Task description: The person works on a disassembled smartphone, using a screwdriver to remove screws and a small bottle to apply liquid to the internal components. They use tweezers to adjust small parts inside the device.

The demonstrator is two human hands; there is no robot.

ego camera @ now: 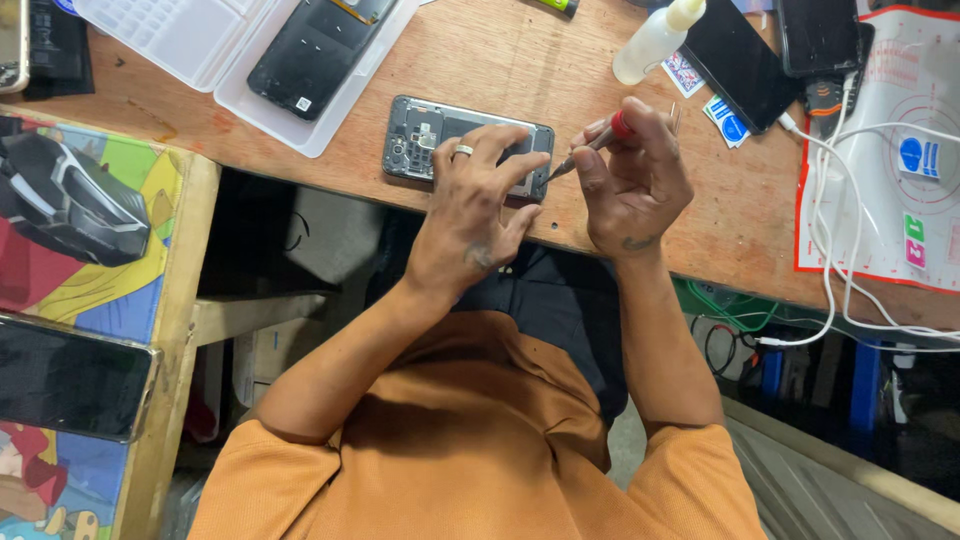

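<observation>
An opened phone (418, 134) with its back cover off and dark inner parts showing lies on the wooden table (520, 70). My left hand (470, 205), a ring on one finger, rests flat on the phone's right half and holds it down. My right hand (632, 180) grips a small screwdriver (598, 142) with a red collar. The screwdriver's tip touches the phone's right end, just beside my left fingertips.
A white plastic tray (180, 40) at the top left holds a black phone (318, 45). A squeeze bottle (655, 40), dark phones (740, 60), white cables (830, 250) and a red-edged work mat (900, 150) lie to the right. A colourful board (90, 250) with another phone (70, 375) stands left.
</observation>
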